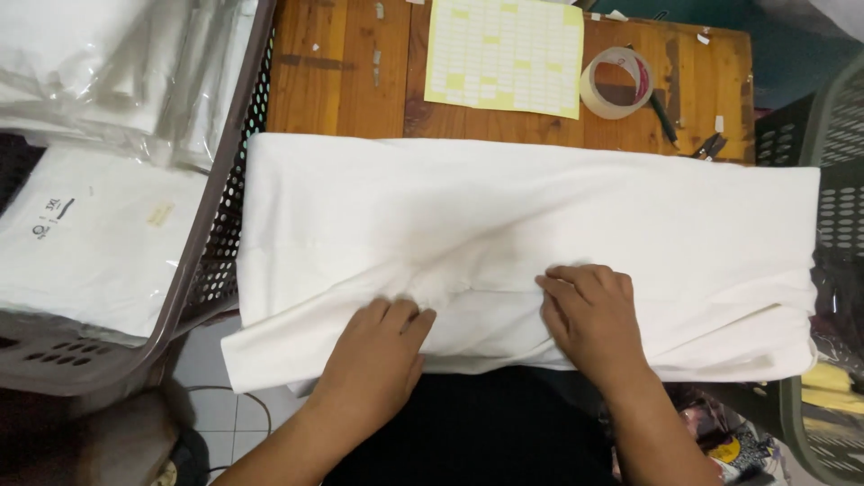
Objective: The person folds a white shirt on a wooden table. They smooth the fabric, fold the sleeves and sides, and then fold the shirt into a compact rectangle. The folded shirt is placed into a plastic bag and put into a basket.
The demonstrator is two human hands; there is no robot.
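A large white cloth (540,225) lies folded across a wooden table (351,81), hanging over its near edge and both sides. My left hand (378,346) rests flat on the cloth's near edge, fingers together, pressing a fold. My right hand (589,315) lies a little to the right with its fingers curled on a crease in the cloth. Neither hand visibly lifts the fabric.
A yellow sheet of labels (504,54) and a roll of clear tape (616,81) lie at the table's far side, with a dark pen (664,117) beside the roll. A grey perforated basket (225,225) of bagged white items stands left; another basket (832,180) stands right.
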